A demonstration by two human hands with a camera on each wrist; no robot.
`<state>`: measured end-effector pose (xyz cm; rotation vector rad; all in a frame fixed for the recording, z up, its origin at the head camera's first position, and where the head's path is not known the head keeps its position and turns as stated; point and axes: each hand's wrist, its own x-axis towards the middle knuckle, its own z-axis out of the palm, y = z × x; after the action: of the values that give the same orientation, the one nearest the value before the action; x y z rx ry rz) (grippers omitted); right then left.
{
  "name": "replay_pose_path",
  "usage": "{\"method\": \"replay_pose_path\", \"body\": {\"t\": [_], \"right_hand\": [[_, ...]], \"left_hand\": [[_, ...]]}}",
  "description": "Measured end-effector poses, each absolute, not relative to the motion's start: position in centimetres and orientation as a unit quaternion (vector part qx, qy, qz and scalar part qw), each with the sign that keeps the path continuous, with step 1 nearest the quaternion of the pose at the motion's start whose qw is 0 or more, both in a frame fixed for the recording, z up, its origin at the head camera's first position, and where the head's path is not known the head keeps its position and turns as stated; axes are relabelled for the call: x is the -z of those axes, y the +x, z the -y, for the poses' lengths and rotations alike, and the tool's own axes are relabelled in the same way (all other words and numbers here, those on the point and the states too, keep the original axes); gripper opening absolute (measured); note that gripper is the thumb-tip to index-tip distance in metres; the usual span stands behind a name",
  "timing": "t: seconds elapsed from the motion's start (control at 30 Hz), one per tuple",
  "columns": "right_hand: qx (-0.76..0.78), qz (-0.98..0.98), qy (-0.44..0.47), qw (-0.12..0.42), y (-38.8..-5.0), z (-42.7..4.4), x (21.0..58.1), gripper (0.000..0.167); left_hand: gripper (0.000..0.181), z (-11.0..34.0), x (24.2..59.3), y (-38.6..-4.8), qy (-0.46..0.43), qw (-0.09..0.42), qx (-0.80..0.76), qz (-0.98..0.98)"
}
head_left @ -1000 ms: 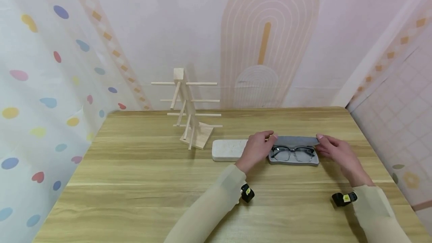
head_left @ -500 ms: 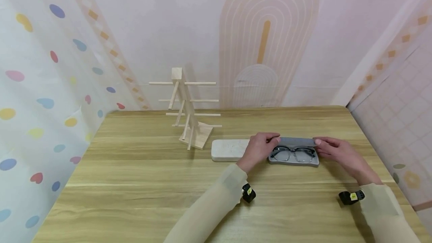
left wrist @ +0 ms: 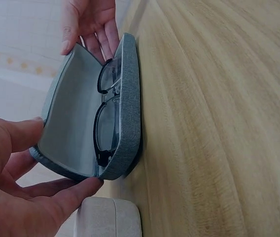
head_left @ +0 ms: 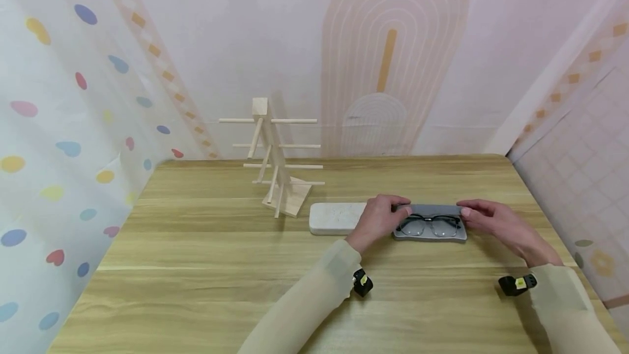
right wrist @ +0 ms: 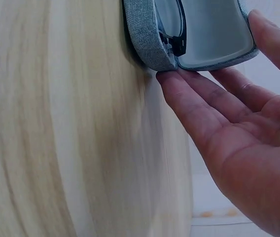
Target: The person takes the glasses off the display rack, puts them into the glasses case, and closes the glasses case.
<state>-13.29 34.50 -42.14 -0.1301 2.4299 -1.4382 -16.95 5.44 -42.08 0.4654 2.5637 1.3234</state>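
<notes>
A grey glasses case (head_left: 434, 210) lies on the table with its lid partly raised. Inside it sits a pair of dark-framed glasses (head_left: 429, 218), lenses facing up. My left hand (head_left: 377, 217) grips the lid's left end, thumb on the front edge and fingers around the hinge side. At the other end my right hand (head_left: 506, 229) holds the lid in the same way. In the left wrist view, the open case (left wrist: 130, 108) shows the glasses in its lower half. In the right wrist view, the fingers of the right hand (right wrist: 248, 133) touch the case near its hinge.
A pale, closed case (head_left: 334, 218) lies just left of the grey one, partly behind my left hand. Farther left and back stands a wooden peg rack (head_left: 275, 146) with several rods. Patterned curtains (head_left: 245, 26) border the wooden table (head_left: 196, 277).
The lid of the grey glasses case has tipped forward, lower over the glasses. Both hands keep hold of its ends; the right forearm has shifted outward to the right.
</notes>
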Motion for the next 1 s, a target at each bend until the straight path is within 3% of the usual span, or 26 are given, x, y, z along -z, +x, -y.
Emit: {"method": "replay_pose_path", "body": {"t": [0.67,1.0], "right_hand": [[0.451,-0.876,-0.098,0.141,-13.2,-34.75,42.14,0.053],[0.438,-0.881,-0.104,0.148,-13.23,-35.35,42.24,0.052]], "left_hand": [[0.025,-5.26,41.89,-16.7,0.181,0.131,-0.416,-0.881],[0.025,-5.53,41.84,-16.33,0.2,0.117,-0.38,-0.895]]}}
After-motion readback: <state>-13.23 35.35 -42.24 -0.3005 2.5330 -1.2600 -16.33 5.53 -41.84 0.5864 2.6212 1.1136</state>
